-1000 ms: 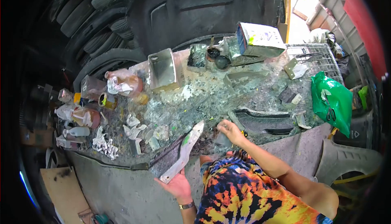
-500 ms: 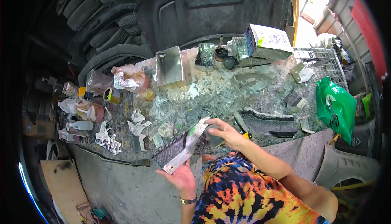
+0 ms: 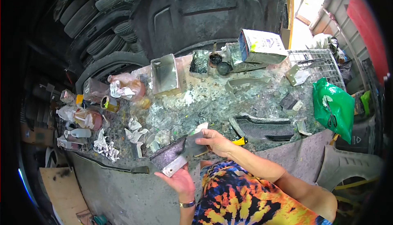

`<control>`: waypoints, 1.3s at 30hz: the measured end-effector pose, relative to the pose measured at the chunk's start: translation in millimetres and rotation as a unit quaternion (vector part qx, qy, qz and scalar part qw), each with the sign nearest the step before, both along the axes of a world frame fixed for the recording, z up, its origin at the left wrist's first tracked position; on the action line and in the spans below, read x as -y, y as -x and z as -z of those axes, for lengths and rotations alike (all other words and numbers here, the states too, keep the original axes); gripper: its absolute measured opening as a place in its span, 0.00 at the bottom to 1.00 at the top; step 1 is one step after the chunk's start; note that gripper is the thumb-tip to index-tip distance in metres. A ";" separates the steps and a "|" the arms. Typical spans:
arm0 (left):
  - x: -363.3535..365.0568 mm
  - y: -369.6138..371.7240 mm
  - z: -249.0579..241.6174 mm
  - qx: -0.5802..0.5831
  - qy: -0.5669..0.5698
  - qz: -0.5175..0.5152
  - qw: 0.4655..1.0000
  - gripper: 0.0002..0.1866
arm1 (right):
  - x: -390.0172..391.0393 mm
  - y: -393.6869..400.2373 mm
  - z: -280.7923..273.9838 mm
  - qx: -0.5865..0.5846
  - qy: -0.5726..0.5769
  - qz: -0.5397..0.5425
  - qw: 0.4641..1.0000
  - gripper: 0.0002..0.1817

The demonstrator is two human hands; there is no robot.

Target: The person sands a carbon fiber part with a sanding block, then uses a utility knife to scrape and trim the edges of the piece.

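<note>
My left hand [image 3: 182, 181] supports a dark woven carbon-fibre part [image 3: 170, 153] from below, palm up, with its thumb out to the side. A pale, flat flange [image 3: 175, 166] with a small hole runs along the part's near edge. In my right hand [image 3: 217, 142] is a thin, flat grey piece [image 3: 194, 143], pinched between thumb and fingers. This piece overlaps the right end of the carbon-fibre part and covers the middle of its flange. Close to my right wrist lies a yellow-handled tool [image 3: 240, 141] on the workbench [image 3: 208, 102].
Another dark woven part [image 3: 262, 127] lies to the right, near a green plastic bag [image 3: 333, 110] with scissors [image 3: 330, 116] on it. A metal box [image 3: 166, 77], jars and crumpled paper [image 3: 105, 146] occupy the back and left. A white box [image 3: 264, 45] stands behind.
My right hand has brought the flat grey piece leftward over the carbon-fibre part, covering some of its flange. The left hand stays under the part; the whole view has shifted slightly.
</note>
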State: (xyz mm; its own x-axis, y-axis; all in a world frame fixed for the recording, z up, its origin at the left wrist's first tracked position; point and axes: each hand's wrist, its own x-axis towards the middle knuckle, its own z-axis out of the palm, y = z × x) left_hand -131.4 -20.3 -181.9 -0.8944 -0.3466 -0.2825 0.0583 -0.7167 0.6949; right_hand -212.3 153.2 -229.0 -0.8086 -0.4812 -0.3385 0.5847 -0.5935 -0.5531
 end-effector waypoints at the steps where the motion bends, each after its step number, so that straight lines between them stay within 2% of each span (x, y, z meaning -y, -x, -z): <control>1: 0.1 -0.3 -0.9 -0.001 0.008 0.004 1.000 0.39 | -1.7 0.5 2.9 -0.020 -0.038 -0.007 0.999 0.11; 3: 1.7 0.7 -0.5 -0.003 0.004 0.008 1.000 0.39 | -3.6 -1.6 1.7 -0.040 -0.075 -0.013 0.996 0.09; 5: 2.4 2.5 0.8 -0.006 0.002 0.010 1.000 0.39 | -3.8 -4.9 -6.7 -0.138 -0.117 0.074 0.981 0.07; 6: 4.3 2.9 1.6 -0.005 -0.004 0.012 1.000 0.40 | -6.0 -5.9 -2.6 -0.138 -0.113 0.072 0.981 0.07; 8: 6.9 5.2 1.1 -0.006 -0.002 0.008 1.000 0.40 | -22.3 -8.0 11.4 -0.233 -0.283 0.030 0.930 0.08; 10: 8.5 5.9 -0.8 -0.006 -0.008 0.004 1.000 0.41 | -51.4 -11.8 9.0 -0.174 -0.221 -0.027 0.959 0.17; 11: 12.0 5.5 2.5 -0.010 -0.019 0.009 1.000 0.41 | -62.7 -14.4 15.6 -0.197 -0.163 -0.040 0.966 0.24; 12: 13.5 4.5 3.4 -0.009 -0.015 0.008 1.000 0.41 | -60.6 -17.3 7.1 -0.181 -0.090 0.007 0.979 0.27; 15: 11.5 2.6 2.7 0.013 0.002 0.005 1.000 0.42 | -65.9 -23.0 4.6 -0.174 -0.151 0.020 0.973 0.28; 17: 7.2 1.5 -1.6 0.018 0.015 -0.002 1.000 0.42 | -68.7 -23.3 9.0 -0.143 -0.252 -0.017 0.957 0.20; 18: 6.6 1.0 -0.9 0.018 0.015 0.002 1.000 0.42 | -66.6 -23.9 14.2 -0.142 -0.252 -0.014 0.957 0.20; 20: 6.9 0.3 1.4 -0.001 0.004 0.004 1.000 0.40 | -53.9 -21.2 26.8 -0.285 -0.365 0.050 0.885 0.16; 22: 8.3 -2.8 5.6 -0.006 0.004 0.008 1.000 0.40 | -41.5 -19.8 24.3 -0.286 -0.344 0.061 0.892 0.15; 24: 5.2 -4.8 5.4 -0.010 0.003 0.012 1.000 0.39 | -27.2 -20.6 9.1 -0.136 -0.169 0.033 0.976 0.14; 26: -1.3 -6.2 0.4 0.013 0.013 -0.016 1.000 0.41 | -15.5 -18.6 -4.7 -0.125 -0.147 0.020 0.981 0.14; 28: -2.0 -9.2 1.7 0.006 0.011 -0.005 1.000 0.40 | -3.6 -18.5 -11.9 -0.181 -0.134 0.029 0.974 0.15; 29: -1.8 -11.1 2.8 -0.001 0.009 0.005 1.000 0.38 | 6.3 -17.3 18.1 -0.271 -0.182 0.029 0.945 0.16; 30: -1.4 -12.7 5.5 -0.001 0.009 0.004 1.000 0.38 | 5.5 -18.1 17.1 -0.271 -0.183 0.028 0.945 0.16; 32: -0.9 -15.9 10.7 0.004 0.024 0.011 1.000 0.41 | 1.9 -19.4 13.7 -0.462 -0.370 0.002 0.806 0.20; 33: -2.6 -16.2 9.5 0.003 0.023 0.009 1.000 0.41 | -5.2 -20.5 -13.5 -0.386 -0.372 -0.086 0.840 0.24; 34: -6.1 -15.8 7.5 0.007 0.023 0.006 1.000 0.41 | -5.5 -21.9 -21.1 -0.388 -0.372 -0.088 0.839 0.24; 36: -9.8 -16.7 5.3 0.012 0.022 0.003 1.000 0.41 | -3.8 -24.4 -28.8 -0.404 -0.461 -0.125 0.780 0.25; 37: -12.0 -16.4 4.9 0.009 0.019 0.001 1.000 0.41 | -4.0 -23.3 -29.7 -0.405 -0.463 -0.125 0.779 0.25; 39: -14.9 -14.8 4.2 0.004 0.013 0.002 1.000 0.41 | -5.5 -20.5 -30.4 -0.418 -0.508 -0.153 0.737 0.27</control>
State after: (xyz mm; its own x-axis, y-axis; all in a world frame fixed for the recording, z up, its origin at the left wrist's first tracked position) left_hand -116.6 -5.4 -186.1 -0.8932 -0.3508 -0.2814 0.0498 -0.6991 0.7133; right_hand -191.9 158.7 -198.6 -0.8453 -0.5260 -0.0937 -0.1929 0.4640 -0.8646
